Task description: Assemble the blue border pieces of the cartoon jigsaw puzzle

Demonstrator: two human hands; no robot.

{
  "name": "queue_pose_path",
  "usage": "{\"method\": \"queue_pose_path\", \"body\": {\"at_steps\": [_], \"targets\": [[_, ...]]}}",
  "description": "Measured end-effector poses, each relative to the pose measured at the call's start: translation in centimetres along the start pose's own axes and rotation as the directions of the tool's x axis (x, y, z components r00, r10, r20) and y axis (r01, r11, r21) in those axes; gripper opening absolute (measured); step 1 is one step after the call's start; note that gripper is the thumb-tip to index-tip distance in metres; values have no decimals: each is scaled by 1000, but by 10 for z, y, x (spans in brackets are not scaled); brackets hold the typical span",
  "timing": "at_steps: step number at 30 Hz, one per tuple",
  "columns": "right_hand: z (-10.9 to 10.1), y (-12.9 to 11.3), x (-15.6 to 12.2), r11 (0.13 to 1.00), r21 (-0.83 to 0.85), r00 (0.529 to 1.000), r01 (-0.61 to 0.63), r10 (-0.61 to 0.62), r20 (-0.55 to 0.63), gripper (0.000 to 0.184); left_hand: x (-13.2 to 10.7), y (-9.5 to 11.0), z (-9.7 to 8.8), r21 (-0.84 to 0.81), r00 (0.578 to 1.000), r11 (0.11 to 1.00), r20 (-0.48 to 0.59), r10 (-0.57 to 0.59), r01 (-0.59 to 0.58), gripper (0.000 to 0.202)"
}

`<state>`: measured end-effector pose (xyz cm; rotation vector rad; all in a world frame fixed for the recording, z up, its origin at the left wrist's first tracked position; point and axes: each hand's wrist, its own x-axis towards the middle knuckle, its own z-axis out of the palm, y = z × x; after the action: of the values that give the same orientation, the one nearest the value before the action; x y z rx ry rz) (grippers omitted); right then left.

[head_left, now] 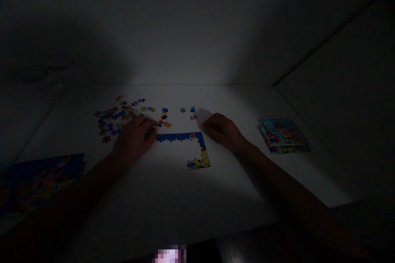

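Note:
A partly joined jigsaw puzzle [202, 144] lies on the white table, its blue top strip, right side and a short yellow lower part forming an open frame. At the left end of the top strip is my left hand [135, 135], thumb and forefinger closed on a small blue puzzle piece [159, 125]. My right hand [222, 129] rests just right of the puzzle's top right corner, fingers curled together, with nothing visible in them. Between the hands, above the strip, lie a few loose pieces, among them an orange piece [167, 124] and a pinkish piece [193, 117].
A heap of loose puzzle pieces [112, 119] spreads beyond my left hand. Stacked picture cards [282, 135] lie at the right. A large blue picture sheet [46, 176] is at the left, partly behind my forearm. A wall [185, 41] closes off the table's back; the light is dim.

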<state>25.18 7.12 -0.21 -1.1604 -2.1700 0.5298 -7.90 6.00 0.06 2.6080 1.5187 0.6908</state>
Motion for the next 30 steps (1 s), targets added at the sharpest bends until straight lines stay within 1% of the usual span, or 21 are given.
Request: {"method": "queue_pose_path", "body": {"at_steps": [2, 5, 10, 13, 17, 20, 23, 26, 30], "targets": [[0, 0, 0, 1000, 5, 1000, -15, 15, -8, 12, 1, 2, -2, 14, 999, 999, 9, 43, -43, 26], [-1, 1, 1, 999, 21, 999, -33, 34, -8, 14, 1, 5, -3, 24, 993, 992, 19, 121, -121, 25], [-1, 4, 1, 999, 13, 999, -34, 35, -19, 15, -1, 5, -2, 20, 988, 987, 10, 156, -157, 27], [0, 7, 0, 999, 9, 999, -42, 43, -30, 14, -1, 2, -3, 15, 991, 992, 40, 128, -128, 26], [1, 7, 0, 998, 25, 997, -63, 64, -35, 14, -2, -5, -11, 9, 996, 1000, 81, 27, -28, 26], [0, 5, 1, 997, 31, 997, -70, 71, -42, 15, -1, -14, -18, 48, 994, 998, 103, -47, 42, 29], [0, 5, 2, 997, 31, 996, -75, 77, -39, 15, -1, -26, -26, 73, 979, 996, 192, -65, 52, 35], [-1, 6, 3, 996, 22, 995, -90, 91, -36, 14, 0, -35, -39, 90, 953, 995, 297, -62, 37, 38], [-1, 7, 2, 994, 36, 994, -104, 105, -40, 15, 1, -39, -61, 139, 894, 989, 436, -104, 47, 40]]}}
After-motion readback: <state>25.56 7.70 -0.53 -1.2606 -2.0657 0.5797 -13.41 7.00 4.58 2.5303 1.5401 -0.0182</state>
